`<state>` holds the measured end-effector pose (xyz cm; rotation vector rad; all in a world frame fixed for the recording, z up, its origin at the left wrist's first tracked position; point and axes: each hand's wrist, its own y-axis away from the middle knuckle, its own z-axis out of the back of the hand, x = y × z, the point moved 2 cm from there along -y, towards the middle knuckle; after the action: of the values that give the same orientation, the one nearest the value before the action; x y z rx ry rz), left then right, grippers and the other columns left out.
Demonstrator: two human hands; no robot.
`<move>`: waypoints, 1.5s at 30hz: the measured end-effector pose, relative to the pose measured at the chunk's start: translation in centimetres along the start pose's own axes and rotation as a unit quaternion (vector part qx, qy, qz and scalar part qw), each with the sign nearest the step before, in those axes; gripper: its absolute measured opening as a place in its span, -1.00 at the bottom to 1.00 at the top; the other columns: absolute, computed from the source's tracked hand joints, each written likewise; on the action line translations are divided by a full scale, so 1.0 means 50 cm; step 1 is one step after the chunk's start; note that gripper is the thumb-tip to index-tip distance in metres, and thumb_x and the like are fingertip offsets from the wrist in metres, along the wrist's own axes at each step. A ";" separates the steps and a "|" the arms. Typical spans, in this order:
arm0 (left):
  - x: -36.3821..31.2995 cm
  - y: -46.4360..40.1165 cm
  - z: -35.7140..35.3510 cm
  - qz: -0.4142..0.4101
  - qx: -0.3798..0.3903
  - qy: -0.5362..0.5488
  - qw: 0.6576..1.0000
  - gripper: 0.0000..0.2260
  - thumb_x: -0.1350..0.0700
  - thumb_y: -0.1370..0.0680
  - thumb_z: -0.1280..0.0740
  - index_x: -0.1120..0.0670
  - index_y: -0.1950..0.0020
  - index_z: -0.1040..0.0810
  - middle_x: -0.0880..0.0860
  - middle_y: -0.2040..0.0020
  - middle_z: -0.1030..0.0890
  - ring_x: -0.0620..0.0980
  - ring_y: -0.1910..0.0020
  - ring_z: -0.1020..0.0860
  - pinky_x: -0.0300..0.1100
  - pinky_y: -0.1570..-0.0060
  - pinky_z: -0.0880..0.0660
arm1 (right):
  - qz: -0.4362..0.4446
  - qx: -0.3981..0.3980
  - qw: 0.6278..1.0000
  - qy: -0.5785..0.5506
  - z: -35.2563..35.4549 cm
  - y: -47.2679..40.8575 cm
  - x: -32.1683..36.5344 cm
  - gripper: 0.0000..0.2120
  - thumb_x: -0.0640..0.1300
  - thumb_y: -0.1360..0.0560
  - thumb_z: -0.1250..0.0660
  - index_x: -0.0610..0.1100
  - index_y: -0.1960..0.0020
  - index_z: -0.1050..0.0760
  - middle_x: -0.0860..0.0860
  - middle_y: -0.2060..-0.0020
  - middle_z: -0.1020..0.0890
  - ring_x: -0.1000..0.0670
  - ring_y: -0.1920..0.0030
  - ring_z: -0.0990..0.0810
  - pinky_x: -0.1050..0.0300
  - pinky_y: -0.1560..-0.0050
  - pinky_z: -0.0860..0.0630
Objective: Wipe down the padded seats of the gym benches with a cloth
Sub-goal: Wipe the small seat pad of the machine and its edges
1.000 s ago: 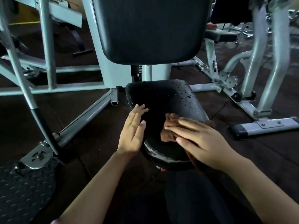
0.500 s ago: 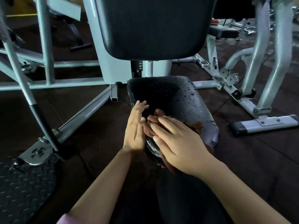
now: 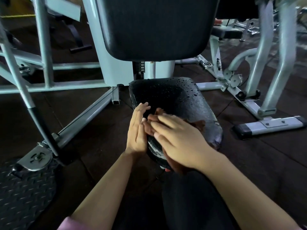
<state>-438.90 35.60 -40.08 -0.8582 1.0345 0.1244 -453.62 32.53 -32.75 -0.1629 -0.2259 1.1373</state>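
- Head view looks down on a black padded seat point(image 3: 174, 97) of a gym machine, with the upright back pad point(image 3: 156, 27) above it and dark rubber floor point(image 3: 99, 138) all round.
- Right hand point(image 3: 179, 138) lies flat, fingers straight, pressing a brown cloth point(image 3: 199, 124) onto the near half of the seat; it pins the cloth under the palm rather than clutching it. Its fingertips are motion-blurred.
- Left hand point(image 3: 137, 128) is also relaxed, fingers straight, resting edge-on against the seat's near-left side and holding nothing.
- Since a second ago the right hand and cloth have swept from the near-right part of the seat across to its near-left edge, so that the right fingertips now meet the left hand. The left hand has barely shifted.
- That sweep appears to have taken the near strip of the seat: no beads show there, though much of it is hidden under the hand.
- Water droplets remain scattered over the far half and the far-right edge of the seat, so this pad looks only partly wiped.
- Likely next call: carry the cloth toward the far edge, under the back pad, and work through the droplets.
- White worn patches show along the seat's near rim, and a small tear near the right edge.
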 end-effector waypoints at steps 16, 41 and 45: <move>-0.049 -0.043 0.026 0.034 0.091 -0.202 0.974 -0.53 -0.15 -0.48 -0.13 0.03 -0.30 -0.46 -0.10 -0.34 -0.42 -0.15 -0.35 -0.28 -0.47 -0.26 -0.14 | -0.168 -0.001 0.980 -0.111 0.038 0.031 -0.155 -0.62 0.02 -0.64 -0.09 0.18 -0.45 -0.29 0.22 -0.47 -0.26 0.18 -0.46 -0.19 0.37 -0.27 -0.10; -0.078 -0.153 -0.103 0.066 0.271 -0.394 0.876 -0.47 -0.06 -0.64 0.00 0.14 -0.56 -0.03 0.04 -0.57 -0.06 -0.10 -0.53 0.04 -0.12 -0.50 0.18 | -0.183 0.042 0.980 -0.065 -0.035 -0.190 -0.251 -0.59 0.02 -0.67 -0.01 0.21 -0.50 -0.17 0.09 -0.52 -0.18 0.01 -0.53 -0.07 0.12 -0.48 0.04; -0.078 -0.150 -0.102 0.062 0.281 -0.394 0.873 -0.47 -0.07 -0.65 0.04 0.13 -0.56 -0.01 0.03 -0.57 -0.02 -0.11 -0.53 0.07 -0.13 -0.50 0.20 | -0.206 0.056 0.973 -0.088 -0.033 -0.241 -0.294 -0.59 0.02 -0.66 -0.01 0.17 -0.50 -0.20 0.13 -0.52 -0.17 0.03 -0.52 -0.09 0.10 -0.46 -0.04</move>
<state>-441.06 28.21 -33.91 -0.1510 0.3050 0.2433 -448.50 14.13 -32.84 0.0849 -0.3342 0.7482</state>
